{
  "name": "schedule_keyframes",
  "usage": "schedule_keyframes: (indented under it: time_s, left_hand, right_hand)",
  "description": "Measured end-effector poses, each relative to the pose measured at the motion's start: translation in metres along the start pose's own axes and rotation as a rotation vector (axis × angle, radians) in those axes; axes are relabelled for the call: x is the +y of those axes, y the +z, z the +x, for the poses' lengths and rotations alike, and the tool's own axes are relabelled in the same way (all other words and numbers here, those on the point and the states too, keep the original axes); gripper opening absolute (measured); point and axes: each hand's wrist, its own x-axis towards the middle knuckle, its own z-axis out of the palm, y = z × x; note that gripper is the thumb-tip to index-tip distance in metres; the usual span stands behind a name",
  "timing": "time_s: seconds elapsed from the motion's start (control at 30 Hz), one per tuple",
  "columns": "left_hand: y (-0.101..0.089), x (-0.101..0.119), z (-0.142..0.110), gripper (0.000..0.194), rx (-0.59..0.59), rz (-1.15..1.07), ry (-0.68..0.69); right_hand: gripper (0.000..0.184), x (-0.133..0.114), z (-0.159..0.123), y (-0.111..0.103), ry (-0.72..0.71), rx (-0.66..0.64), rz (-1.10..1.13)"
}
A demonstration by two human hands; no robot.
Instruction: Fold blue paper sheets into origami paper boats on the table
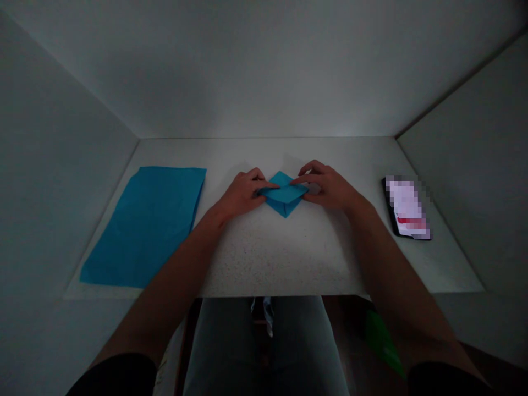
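Head view: the folded blue paper (284,193) lies on the worktop (272,264), between the two hands. The fingers of the left hand (243,192) hold its left corner, those of the right hand (332,188) its right; both corners are partly covered, obscuring the exact grip. The left forearm (181,275) hides one corner of the larger blue sheet (144,225). The phone (408,208) has a pixelated screen; a green object (383,341) below is too dim to identify.
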Motion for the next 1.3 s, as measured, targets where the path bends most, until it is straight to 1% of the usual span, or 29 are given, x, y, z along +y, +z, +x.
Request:
schedule_keyframes:
  time_s: [0.07, 0.1, 0.17, 0.27, 0.4, 0.47, 0.53, 0.63, 0.7, 0.77, 0.83, 0.9, 0.97, 1.03, 1.1, 1.2, 1.3]
  left_hand:
    - [-0.001, 0.002, -0.002, 0.051, -0.028, 0.019, -0.012]
    - [-0.002, 0.004, -0.003, 0.051, -0.033, 0.022, -0.015]
    - [-0.004, 0.007, -0.004, 0.051, -0.030, 0.021, -0.013]
    - [-0.009, 0.011, -0.004, 0.044, -0.016, 0.008, -0.011]
    - [-0.013, 0.012, -0.004, 0.023, -0.028, -0.018, 0.016]
    - [-0.013, 0.011, -0.004, 0.019, -0.034, -0.024, 0.038]
    - [-0.011, 0.010, -0.005, 0.020, -0.035, -0.026, 0.056]
    - [-0.007, 0.005, -0.003, 0.014, -0.019, -0.042, 0.070]
    - [-0.005, 0.002, -0.001, 0.017, -0.002, -0.090, 0.035]
    - [-0.003, -0.001, 0.001, 0.020, 0.011, -0.167, -0.040]
    - [-0.001, -0.003, 0.002, 0.028, 0.033, -0.210, -0.104]
    - [0.001, -0.002, 0.002, 0.035, 0.071, -0.164, -0.122]
    - [0.002, -0.001, 0.001, 0.034, 0.083, -0.061, -0.088]
    - [0.003, 0.003, 0.001, 0.037, 0.045, 0.032, -0.039]
    - [0.003, 0.008, 0.000, 0.047, -0.024, 0.088, -0.005]
    - [0.005, 0.016, 0.000, 0.059, -0.102, 0.108, 0.000]
    - [0.008, 0.024, 0.001, 0.058, -0.112, 0.084, 0.000]
  right_hand:
    - [0.040, 0.000, -0.002, -0.005, 0.010, -0.008, 0.050]
    - [0.038, -0.001, -0.002, -0.007, 0.012, -0.024, 0.080]
    - [0.034, -0.003, -0.002, -0.010, 0.023, -0.084, 0.132]
    - [0.036, -0.007, -0.001, -0.011, 0.053, -0.164, 0.183]
    - [0.036, -0.011, -0.001, -0.011, 0.069, -0.172, 0.211]
    - [0.037, -0.013, -0.002, -0.012, 0.079, -0.172, 0.222]
    - [0.038, -0.013, -0.002, -0.013, 0.093, -0.184, 0.241]
    - [0.037, -0.011, -0.003, -0.014, 0.141, -0.190, 0.261]
    - [0.035, -0.009, -0.003, -0.014, 0.213, -0.168, 0.250]
    - [0.034, -0.008, -0.003, -0.012, 0.295, -0.139, 0.222]
    - [0.033, -0.006, -0.002, -0.009, 0.348, -0.127, 0.185]
    - [0.031, -0.005, -0.001, -0.006, 0.368, -0.117, 0.147]
    - [0.027, -0.005, 0.000, -0.002, 0.374, -0.107, 0.109]
    - [0.022, -0.005, 0.001, 0.000, 0.367, -0.098, 0.065]
    - [0.020, -0.005, 0.001, 0.001, 0.356, -0.092, 0.022]
    - [0.026, -0.004, -0.001, -0.001, 0.344, -0.086, -0.012]
    - [0.029, -0.002, -0.001, 0.000, 0.330, -0.091, 0.000]
